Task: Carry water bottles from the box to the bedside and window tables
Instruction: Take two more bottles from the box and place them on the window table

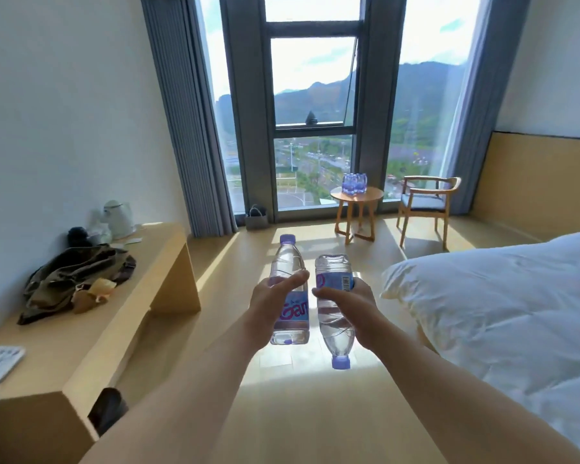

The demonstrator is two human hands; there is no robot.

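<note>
Left hand: the left hand (275, 298) is held out in front, fingers and thumb curled round the middle of the upright bottle (289, 291), gripping it at the top edge of its label.
Right hand: the right hand (350, 308) is held out beside it, fingers wrapped round the label band of the inverted bottle (335, 306).
Upright bottle: clear plastic, full of water, ribbed shoulder, purple cap at the top, pale blue label with pink lettering; it stands cap up in the air over the floor.
Inverted bottle: the same clear kind, turned cap down, purple cap lowest, flat base uppermost, a barcode showing on its blue label; slightly tilted.
Relation: the two bottles hang side by side, close but with a narrow gap between them.
Window table: a small round wooden table (340, 195) stands by the window (313, 105), well ahead of the hands, carrying a cluster of bottles (354, 183) with purple caps.
Chair: a wooden armchair (427, 204) with a grey seat stands just right of that table.
Bed: a bed with a white duvet (503, 296) lies to the right.
Bench: a long wooden desk (121, 289) runs along the left wall, holding a white kettle (118, 218) and an olive bag (71, 279).
Floor by window: a grey tote bag (257, 218) sits beside the curtain (188, 128).
</note>
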